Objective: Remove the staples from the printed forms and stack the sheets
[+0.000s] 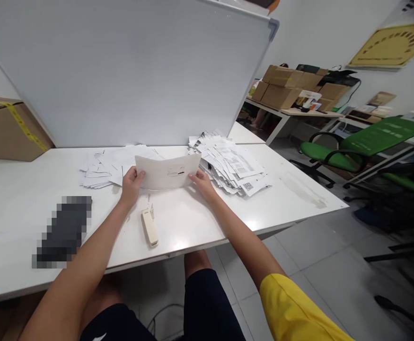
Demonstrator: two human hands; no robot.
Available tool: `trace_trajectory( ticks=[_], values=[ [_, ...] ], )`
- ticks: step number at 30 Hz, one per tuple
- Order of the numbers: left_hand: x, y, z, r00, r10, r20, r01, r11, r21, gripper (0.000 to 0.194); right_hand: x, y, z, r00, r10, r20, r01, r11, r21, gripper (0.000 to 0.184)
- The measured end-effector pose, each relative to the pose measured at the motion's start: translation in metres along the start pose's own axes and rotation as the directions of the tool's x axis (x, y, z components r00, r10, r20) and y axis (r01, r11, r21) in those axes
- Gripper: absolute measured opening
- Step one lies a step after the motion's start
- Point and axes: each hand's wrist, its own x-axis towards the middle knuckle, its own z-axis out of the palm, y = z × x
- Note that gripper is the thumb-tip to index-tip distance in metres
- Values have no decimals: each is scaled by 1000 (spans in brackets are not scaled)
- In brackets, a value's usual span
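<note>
Between my two hands a sheet of paper (157,173) is held up off the white table, bowed a little, with a few dark marks on its right half. My left hand (132,182) pinches its left edge, thumb in front. At the right edge my right hand (203,182) grips it the same way. Just below the sheet lies a cream-coloured stapler (150,228). Behind my left hand is a loose spread of papers (102,168). A taller, untidy pile of printed sheets (231,163) sits beyond my right hand.
A whiteboard (139,71) stands along the table's (192,222) back edge. At the left are a cardboard box (11,128) and a dark, pixelated object (65,232). Off to the right, a green chair (363,144) stands near another table stacked with cardboard boxes (281,85).
</note>
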Motion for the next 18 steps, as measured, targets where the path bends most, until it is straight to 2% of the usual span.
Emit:
trace_trajectory(
  ticks=[5,7,9,12,13,14,15,16,18],
  values=[
    [0,6,-1,998,7,59,-7,1000,3,47,-1,-12,-13,995,-35,-97,31,999,-44,46],
    [1,13,-2,994,16,111,-13,999,-30,44,-6,-22,-16,987,-37,-155,37,999,-2,48],
    [-2,21,-3,994,39,105,-31,997,-77,42,-22,-30,-15,975,-24,-221,41,996,74,51],
    [-26,33,-8,997,78,-23,-79,995,-60,43,-77,-38,-9,968,61,-242,-23,987,157,53],
    [-39,37,-10,995,85,-58,-86,996,-5,43,-104,-39,-8,970,110,-219,-76,984,159,52],
    [-55,41,-13,995,84,-45,-80,994,77,44,-133,-40,-10,967,174,-184,-148,978,146,51],
    [-71,44,-15,997,80,-3,-78,983,168,44,-163,-39,-13,959,241,-152,-222,966,131,50],
    [-87,47,-18,994,66,85,-86,964,252,45,-192,-37,-19,944,302,-135,-290,951,103,49],
    [-113,49,-21,953,-7,302,-109,924,366,46,-239,-31,-33,907,401,-131,-399,916,38,46]
  ],
)
